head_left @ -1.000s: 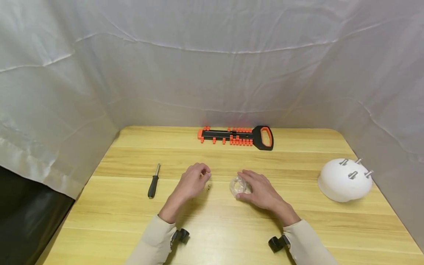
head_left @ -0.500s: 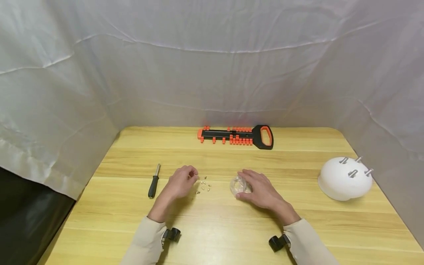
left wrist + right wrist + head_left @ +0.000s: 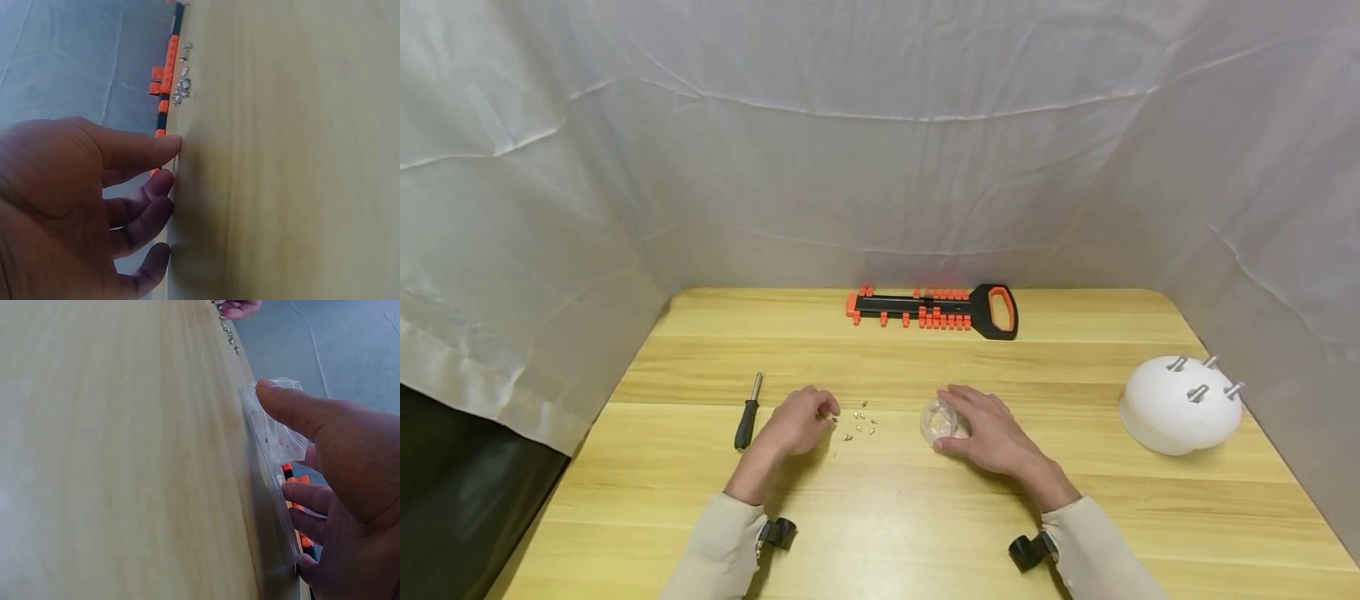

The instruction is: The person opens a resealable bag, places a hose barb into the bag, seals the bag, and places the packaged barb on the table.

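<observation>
Several small metal screws (image 3: 860,416) lie scattered on the wooden table (image 3: 880,517) between the two hands. Low over the table at their left side is my left hand (image 3: 799,419), fingers loosely bent. One small metal piece lies right by its fingertips in the head view. In the left wrist view, nothing shows between the thumb (image 3: 140,150) and the bent fingers. My right hand (image 3: 988,429) curves round a round clear plastic dish (image 3: 937,422) on the table. Its thumb rests against a crinkled clear plastic bag (image 3: 287,437) at the dish, seen in the right wrist view.
A black-handled screwdriver (image 3: 747,423) lies left of the left hand. A black and orange rail with clips and a looped handle (image 3: 980,312) lies along the back edge. At the right stands a white rounded body (image 3: 1176,417) with several metal posts. Grey cloth (image 3: 895,150) surrounds the table.
My left hand has moved left, away from the middle, and the scattered screws have come into view beside it. My right hand has stayed at the clear dish.
</observation>
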Available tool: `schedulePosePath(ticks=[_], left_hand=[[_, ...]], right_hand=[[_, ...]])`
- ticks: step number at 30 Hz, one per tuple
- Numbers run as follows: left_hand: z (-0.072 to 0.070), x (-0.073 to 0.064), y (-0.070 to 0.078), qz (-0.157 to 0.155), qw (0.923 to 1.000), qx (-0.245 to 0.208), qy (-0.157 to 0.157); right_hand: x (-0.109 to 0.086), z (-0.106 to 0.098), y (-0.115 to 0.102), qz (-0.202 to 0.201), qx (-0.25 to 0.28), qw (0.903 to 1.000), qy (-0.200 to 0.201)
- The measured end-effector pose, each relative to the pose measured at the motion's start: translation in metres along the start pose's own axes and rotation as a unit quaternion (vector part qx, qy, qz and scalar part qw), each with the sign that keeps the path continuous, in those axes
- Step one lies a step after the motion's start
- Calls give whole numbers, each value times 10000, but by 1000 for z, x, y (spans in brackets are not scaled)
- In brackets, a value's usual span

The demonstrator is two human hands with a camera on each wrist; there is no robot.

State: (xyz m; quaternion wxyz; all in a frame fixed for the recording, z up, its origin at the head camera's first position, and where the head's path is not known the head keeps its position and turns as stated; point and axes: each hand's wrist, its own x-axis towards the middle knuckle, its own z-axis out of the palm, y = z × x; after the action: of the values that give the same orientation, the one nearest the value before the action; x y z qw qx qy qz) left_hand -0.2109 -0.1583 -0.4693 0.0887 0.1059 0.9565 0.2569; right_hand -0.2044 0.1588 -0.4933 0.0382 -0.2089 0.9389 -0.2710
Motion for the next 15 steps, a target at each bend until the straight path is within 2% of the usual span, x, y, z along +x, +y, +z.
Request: schedulePosePath(ticks=[8,15], left_hand=[[2,1,0,14,9995,234,196],[5,0,0,-92,9992,393,65]], right_hand=[[-1,0,0,0,5,10000,41],[-1,1,0,-46,-44,10000,76]])
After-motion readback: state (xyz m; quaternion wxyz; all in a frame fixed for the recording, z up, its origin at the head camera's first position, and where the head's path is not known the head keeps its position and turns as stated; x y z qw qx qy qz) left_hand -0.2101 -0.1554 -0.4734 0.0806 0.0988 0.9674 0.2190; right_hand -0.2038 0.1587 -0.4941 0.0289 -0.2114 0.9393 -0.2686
